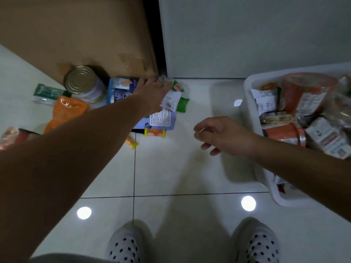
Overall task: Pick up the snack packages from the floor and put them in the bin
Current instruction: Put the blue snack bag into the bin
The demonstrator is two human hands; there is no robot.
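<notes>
Your left hand pinches the green-edged packet; your right hand hangs loose, empty. Pickup step: next, lift it right into the bin.

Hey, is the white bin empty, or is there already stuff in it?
Not empty. The white bin already holds many snack packages, piled up to about its rim.
</notes>
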